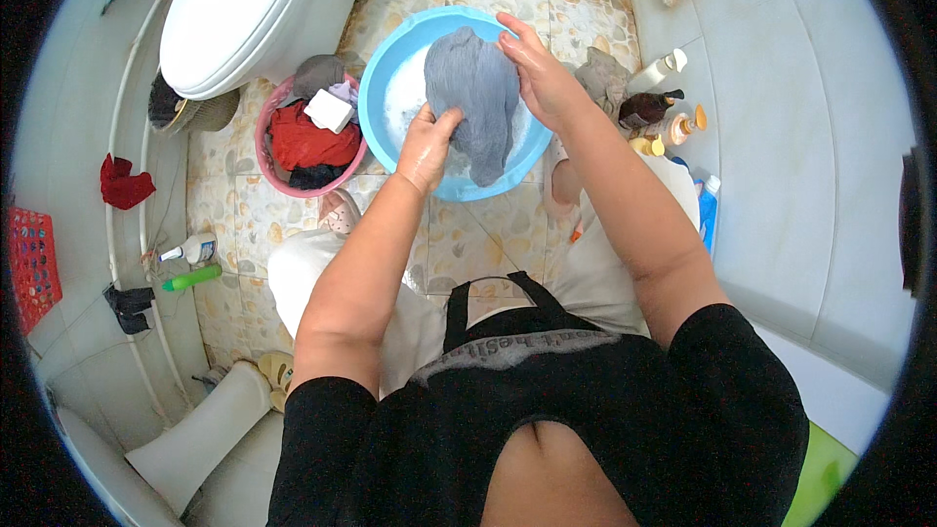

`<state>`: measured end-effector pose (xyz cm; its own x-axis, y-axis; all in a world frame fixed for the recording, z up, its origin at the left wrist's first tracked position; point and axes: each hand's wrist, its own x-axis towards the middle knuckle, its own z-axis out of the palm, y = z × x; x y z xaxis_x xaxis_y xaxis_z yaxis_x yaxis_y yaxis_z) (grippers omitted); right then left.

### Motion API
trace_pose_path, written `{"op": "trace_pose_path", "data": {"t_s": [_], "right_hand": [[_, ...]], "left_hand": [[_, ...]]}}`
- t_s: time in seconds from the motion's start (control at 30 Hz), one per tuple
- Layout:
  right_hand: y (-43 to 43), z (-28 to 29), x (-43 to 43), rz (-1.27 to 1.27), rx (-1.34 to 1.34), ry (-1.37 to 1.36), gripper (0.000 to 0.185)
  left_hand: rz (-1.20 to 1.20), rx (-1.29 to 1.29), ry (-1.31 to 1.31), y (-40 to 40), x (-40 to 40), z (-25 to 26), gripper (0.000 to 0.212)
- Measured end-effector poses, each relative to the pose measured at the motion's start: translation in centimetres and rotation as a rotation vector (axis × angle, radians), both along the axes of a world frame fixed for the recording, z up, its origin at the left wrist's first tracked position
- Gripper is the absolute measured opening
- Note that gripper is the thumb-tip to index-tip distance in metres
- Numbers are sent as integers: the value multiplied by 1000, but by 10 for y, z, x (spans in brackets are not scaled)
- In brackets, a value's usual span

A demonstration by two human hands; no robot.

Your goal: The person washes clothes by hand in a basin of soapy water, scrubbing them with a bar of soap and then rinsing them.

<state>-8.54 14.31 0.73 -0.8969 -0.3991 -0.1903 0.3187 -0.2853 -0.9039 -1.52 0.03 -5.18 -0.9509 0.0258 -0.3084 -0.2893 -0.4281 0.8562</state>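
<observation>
A wet grey-blue cloth (474, 99) is held up over a light blue plastic basin (378, 117) of sudsy water. My left hand (432, 143) grips the cloth at its lower left side, with the thumb on top. At the cloth's upper right edge is my right hand (534, 66), its fingers extended and spread; how much of the fabric it holds is hard to tell. Left of the basin, a pink basin (263, 154) holds red fabric (311, 139), a dark cloth, a grey cloth and a white block (329, 111) resting on top.
A white toilet (234, 7) stands at the upper left. Several pump bottles (648, 110) line the right wall beside a crumpled grey-beige cloth (604, 77). A white bottle (194, 249) and a green bottle (192, 278) lie on the tiled floor near the left wall pipes.
</observation>
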Motion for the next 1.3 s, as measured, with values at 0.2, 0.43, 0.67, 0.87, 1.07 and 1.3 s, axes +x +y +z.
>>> {"op": "trace_pose_path", "data": {"t_s": [0.2, 0.43, 0.67, 0.87, 1.07, 1.3], "right_hand": [[2, -37, 13, 259, 508, 146, 97], [-16, -56, 40, 264, 535, 176, 80], [-51, -48, 26, 185, 398, 47, 54], [-137, -60, 11, 283, 91, 7, 50], [-253, -86, 5, 317, 134, 334, 49], [-283, -198, 4, 535, 1067, 843, 63]], "left_hand": [[270, 239, -110, -9, -2, 22, 33], [278, 253, 34, -10, 2, 27, 30], [339, -220, -39, -28, 13, 27, 49], [822, -1076, 416, -49, 39, 68, 64], [557, -978, 526, -71, 55, 81, 61], [411, -716, 415, -74, 46, 80, 57]]}}
